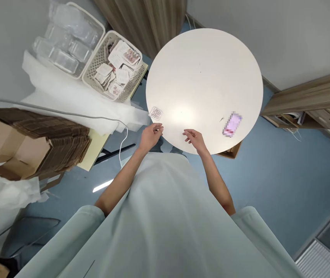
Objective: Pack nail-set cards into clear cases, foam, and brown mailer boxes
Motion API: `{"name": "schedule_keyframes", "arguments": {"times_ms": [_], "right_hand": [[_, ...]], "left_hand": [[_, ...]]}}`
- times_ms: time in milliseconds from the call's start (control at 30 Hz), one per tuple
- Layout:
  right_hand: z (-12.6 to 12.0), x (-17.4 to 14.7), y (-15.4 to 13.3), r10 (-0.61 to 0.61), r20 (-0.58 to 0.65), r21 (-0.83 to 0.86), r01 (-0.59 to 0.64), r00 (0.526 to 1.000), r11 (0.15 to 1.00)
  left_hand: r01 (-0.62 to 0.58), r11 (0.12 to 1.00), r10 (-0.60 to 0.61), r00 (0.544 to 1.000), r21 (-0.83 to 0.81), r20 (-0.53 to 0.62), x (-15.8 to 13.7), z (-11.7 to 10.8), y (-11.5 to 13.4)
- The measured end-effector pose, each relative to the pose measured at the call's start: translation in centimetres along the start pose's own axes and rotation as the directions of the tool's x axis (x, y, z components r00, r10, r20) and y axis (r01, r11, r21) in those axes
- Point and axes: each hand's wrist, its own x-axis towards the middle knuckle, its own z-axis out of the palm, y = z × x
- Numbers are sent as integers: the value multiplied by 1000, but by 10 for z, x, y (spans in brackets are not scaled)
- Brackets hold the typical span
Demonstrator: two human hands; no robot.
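My left hand (151,136) is at the left front edge of the round white table (205,69), its fingers loosely bent and apart from the thumb, holding nothing that I can see. Just beyond its fingertips lies a small clear plastic pack (156,113) with small pale pieces in it. Over the front of the tabletop is my right hand (195,139), fingers stretched leftward and slightly apart, with nothing visible in them. A blurred pink-purple phone-like rectangle (232,124) lies to its right. Beside that is a tiny dark bit (222,119).
Left of the table, a white basket (88,79) holds many printed cards, beside a bin of clear plastic boxes (66,63). White foam sheeting (66,96), a white cable (121,144) and stacked flattened cardboard boxes (63,143) lie nearer. A wooden cabinet (306,100) stands right.
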Motion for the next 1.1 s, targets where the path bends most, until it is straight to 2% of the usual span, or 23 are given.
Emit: {"name": "schedule_keyframes", "arguments": {"times_ms": [133,267,367,500,667,867,967,1100], "right_hand": [[4,2,-1,0,64,-43,2,998,999],[20,-3,-6,-15,86,-90,22,996,996],[38,-10,-13,-49,95,-117,60,994,991],[75,-21,-32,-116,96,-172,131,989,976],[148,-37,-64,-201,92,-241,218,975,946],[256,-45,-96,-287,214,-329,346,934,879],[306,-46,-111,-313,262,-375,395,913,839],[364,-49,-127,-323,334,-409,445,885,797]], "left_hand": [[6,999,-8,997,-33,-73,-24,-13,-1],[46,997,-52,993,-63,-108,-36,-28,-5],[27,994,-39,992,-103,-122,-39,-40,-11],[-59,984,32,987,-168,-155,-41,-66,-28],[-154,938,90,974,-310,-210,-51,-120,-59],[-261,873,109,928,-413,-357,-66,-198,-95],[-325,863,112,870,-386,-481,-77,-236,-116],[-383,865,75,738,-324,-671,-93,-275,-150]]}}
